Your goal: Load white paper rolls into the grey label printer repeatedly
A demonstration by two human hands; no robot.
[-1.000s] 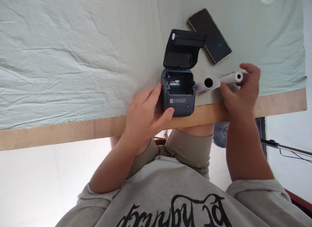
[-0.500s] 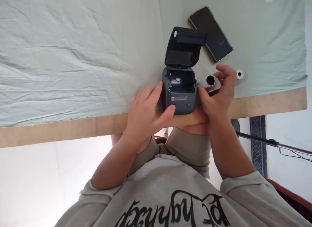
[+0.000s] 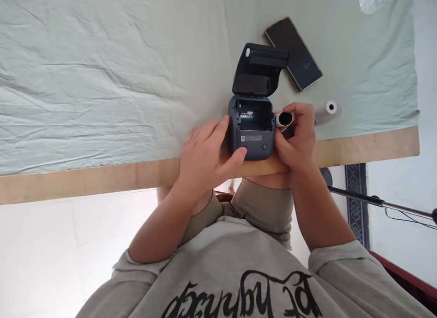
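Observation:
A small dark blue printer [image 3: 252, 147] stands at the table's front edge with its black lid [image 3: 257, 72] raised and its paper bay showing. My left hand [image 3: 208, 154] rests against the printer's left side, thumb over the front corner and fingers apart. To the right of the printer, my right hand [image 3: 297, 135] is closed on a white paper roll [image 3: 279, 120] with a dark round core, held close beside the printer's right side. Another white roll [image 3: 336, 110] with a small core lies further right on the cloth.
A dark phone [image 3: 297, 56] in a case lies behind the printer, partly under the lid in this view. Clear crumpled plastic [image 3: 373, 0] is at the far right. The wooden table edge [image 3: 368, 147] runs along the front, with a metal pole [image 3: 406, 207] beyond it.
My right hand has closed around the dark-cored roll and moved left with it, nearer the printer. My left hand and the open printer have stayed in place, while the view has shifted slightly.

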